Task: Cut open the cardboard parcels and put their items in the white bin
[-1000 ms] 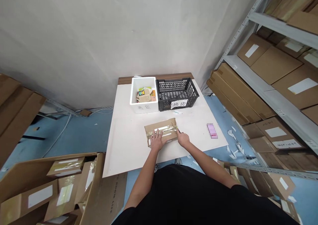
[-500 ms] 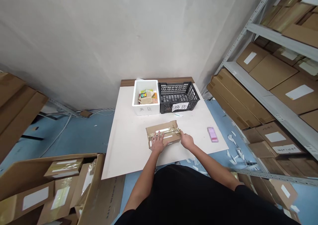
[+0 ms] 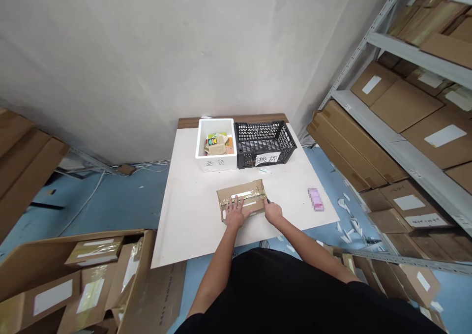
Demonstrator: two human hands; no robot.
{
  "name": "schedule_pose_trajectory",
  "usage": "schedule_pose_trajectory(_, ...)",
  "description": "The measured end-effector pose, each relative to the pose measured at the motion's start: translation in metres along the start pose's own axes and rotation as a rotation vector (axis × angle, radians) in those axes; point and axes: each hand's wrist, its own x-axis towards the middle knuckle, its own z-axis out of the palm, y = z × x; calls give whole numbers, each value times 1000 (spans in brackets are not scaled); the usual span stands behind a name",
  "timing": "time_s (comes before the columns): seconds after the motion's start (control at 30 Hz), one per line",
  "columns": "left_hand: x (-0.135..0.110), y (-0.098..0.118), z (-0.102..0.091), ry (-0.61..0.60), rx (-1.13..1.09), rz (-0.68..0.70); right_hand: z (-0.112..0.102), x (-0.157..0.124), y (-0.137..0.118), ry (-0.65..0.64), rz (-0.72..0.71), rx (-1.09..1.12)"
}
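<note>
A flat brown cardboard parcel [image 3: 246, 194] with shiny tape along its top lies in the middle of the white table [image 3: 184, 216]. My left hand [image 3: 235, 214] rests flat on the parcel's near half with its fingers spread. At the parcel's near right corner is my right hand [image 3: 274, 212], its fingers curled. A small dark tip pokes out from it toward the parcel's edge, and I cannot make out what it is.
At the table's back stand a white foam box [image 3: 216, 164] holding paper packets and an empty black crate [image 3: 265, 149] with a label. A pink object [image 3: 315, 199] lies at the table's right. An open carton [image 3: 92, 275] of parcels sits lower left. Shelves [image 3: 405, 152] of cartons line the right.
My right hand has slid a little toward me along the parcel's right end, to its near corner. The left hand stays pressed on the parcel.
</note>
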Motion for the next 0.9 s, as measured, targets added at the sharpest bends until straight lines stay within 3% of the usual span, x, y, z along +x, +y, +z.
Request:
schedule_pose_trajectory(0.13, 0, -1, 1, -19, -3, 5, -2, -4, 9, -34, -34, -13)
schedule_pose_trajectory(0.33, -1, -3, 3, 16, 1, 36, 18, -23, 27, 74, -11, 37)
schedule_pose_trajectory(0.47, -3, -1, 1, 11, 4, 36, 8, -13, 19, 129, 2, 65)
schedule_pose_trajectory(0.6, -4, 0, -4, -7, -3, 21, 0, 1, 9, 30, 0, 23)
schedule_pose_trajectory(0.77, -3, -1, -10, -53, -19, -7, 16, -9, 16, -51, 53, 30)
schedule_pose_trajectory(0.9, -9, -1, -10, -4, -2, 23, 34, -28, 31, 58, 46, 129)
